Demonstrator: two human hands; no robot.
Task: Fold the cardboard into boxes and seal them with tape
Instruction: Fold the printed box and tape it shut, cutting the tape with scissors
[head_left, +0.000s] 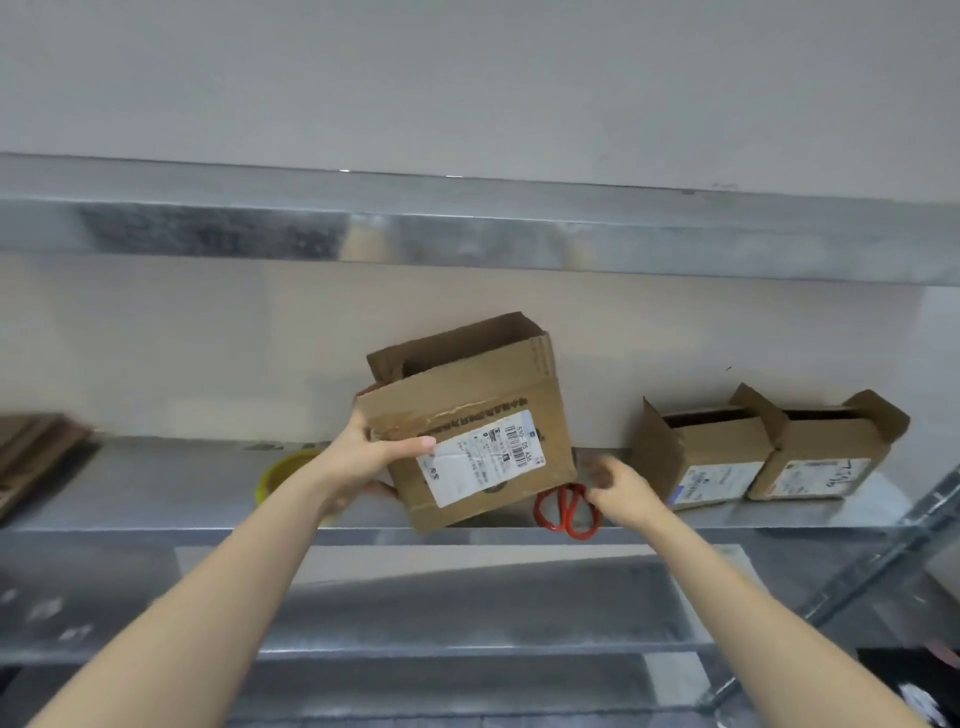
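- Bare left forearm (223, 603) and right forearm (753, 597) reach up from the bottom edge toward a metal shelf (156, 501).
- Left hand (363, 457) grips the cardboard box (467, 410) at its left edge: thumb laid across the front face, fingers curled round behind and below.
- Box is held tilted, its lower corner down near the shelf's front lip and its open top toward the wall. Flaps stand up, one with a notch cut into it.
- White shipping label (483, 460) on the front face, with a barcode at its right end; the thumb tip just touches its corner.
- Right hand (621, 491) is blurred, just right of the box's lower right corner, fingers loosely bent. Cannot tell whether it holds or touches anything.
- Red-handled scissors (566, 512) lie on the shelf right under that hand, with the blades hidden behind the box.
- Yellow tape roll (283, 475) sits on the shelf behind the left wrist, partly hidden.
- Two smaller boxes stand side by side to the right, touching, top flaps up: near one (696, 462), far one (826, 457).
- Flat cardboard stack (31, 452) at the left edge of the shelf.
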